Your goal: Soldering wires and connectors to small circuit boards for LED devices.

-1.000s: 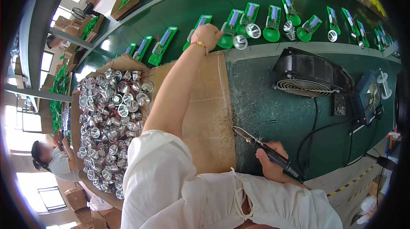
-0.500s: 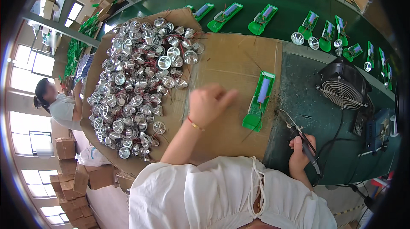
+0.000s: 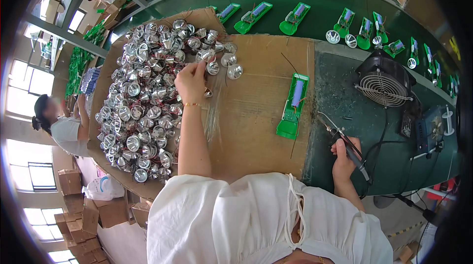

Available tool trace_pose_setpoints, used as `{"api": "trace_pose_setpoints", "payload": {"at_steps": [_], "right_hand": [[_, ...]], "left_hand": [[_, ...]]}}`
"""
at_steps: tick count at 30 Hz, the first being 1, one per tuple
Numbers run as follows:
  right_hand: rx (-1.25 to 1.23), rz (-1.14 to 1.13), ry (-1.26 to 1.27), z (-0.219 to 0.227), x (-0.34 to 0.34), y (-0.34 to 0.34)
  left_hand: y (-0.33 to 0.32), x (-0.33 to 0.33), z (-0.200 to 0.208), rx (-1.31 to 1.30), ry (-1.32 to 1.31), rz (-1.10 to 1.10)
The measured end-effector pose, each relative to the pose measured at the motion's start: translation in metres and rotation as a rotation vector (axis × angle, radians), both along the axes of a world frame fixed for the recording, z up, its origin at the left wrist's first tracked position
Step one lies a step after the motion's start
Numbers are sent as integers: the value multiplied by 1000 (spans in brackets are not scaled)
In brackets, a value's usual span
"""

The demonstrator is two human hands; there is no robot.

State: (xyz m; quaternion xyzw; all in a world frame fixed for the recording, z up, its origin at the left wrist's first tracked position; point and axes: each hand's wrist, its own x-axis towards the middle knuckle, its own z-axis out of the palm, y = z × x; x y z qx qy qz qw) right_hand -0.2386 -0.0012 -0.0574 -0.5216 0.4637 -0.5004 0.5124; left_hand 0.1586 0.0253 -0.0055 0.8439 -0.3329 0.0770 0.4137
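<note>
My left hand [image 3: 190, 81] reaches into a heap of small silver reflector cups with thin wires [image 3: 143, 111] on a cardboard sheet [image 3: 251, 116]; its fingers pinch one reflector at the heap's right edge. My right hand [image 3: 345, 158] grips a dark soldering iron [image 3: 342, 141], tip pointing up-left toward a green plastic tray holding a blue cylindrical cell [image 3: 293, 105]. That tray lies at the cardboard's right edge, apart from both hands.
A black desk fan [image 3: 384, 86] and a small station with cables [image 3: 428, 128] stand on the green bench at right. A row of green trays [image 3: 295, 17] lies on the green conveyor behind. Another person [image 3: 56, 121] sits at left near stacked boxes.
My left hand left the green tray on the cardboard and moved left into the reflector heap, closing on one. The right hand keeps the soldering iron.
</note>
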Motion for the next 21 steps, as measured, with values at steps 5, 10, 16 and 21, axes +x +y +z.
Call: {"api": "trace_pose_setpoints", "payload": {"at_steps": [5,10,16,21], "right_hand": [[-7,20,-5,2,0,0],[-11,-5,-30,7,-1,2],[-46,112,-45,27,5,13],[-121,221,6,30,11,19]], "left_hand": [[42,-23,6,-230,58,67],[41,-67,23,-299,-210,-116],[37,-132,13,-186,825,-451],[33,-160,-11,46,845,-529]]}}
